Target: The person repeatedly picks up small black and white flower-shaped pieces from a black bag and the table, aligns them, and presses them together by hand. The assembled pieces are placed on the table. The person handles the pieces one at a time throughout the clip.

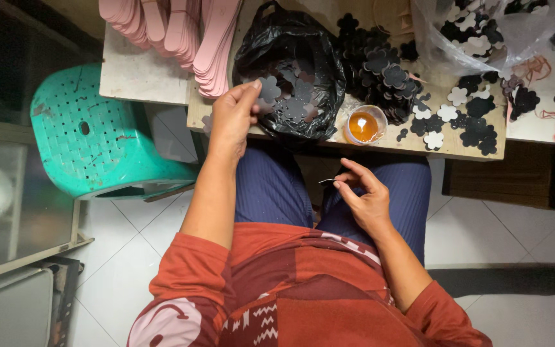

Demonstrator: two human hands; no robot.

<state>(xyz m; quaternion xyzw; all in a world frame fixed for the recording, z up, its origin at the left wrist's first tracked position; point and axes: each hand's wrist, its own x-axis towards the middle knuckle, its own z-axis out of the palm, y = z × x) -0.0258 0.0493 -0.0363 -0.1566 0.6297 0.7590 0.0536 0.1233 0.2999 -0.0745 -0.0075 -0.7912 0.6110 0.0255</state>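
Note:
My left hand is raised at the table's front edge and pinches a dark flower-shaped cutout between thumb and fingers, just in front of an open black plastic bag full of similar cutouts. My right hand rests over my lap, fingers closed on a thin needle-like tool that points left. A small cup of orange glue stands on the table between the two hands.
A heap of black and white flower cutouts covers the wooden table, with a clear bag of more behind. Pink foam soles lie stacked at the back left. A green plastic stool stands to my left on the tiled floor.

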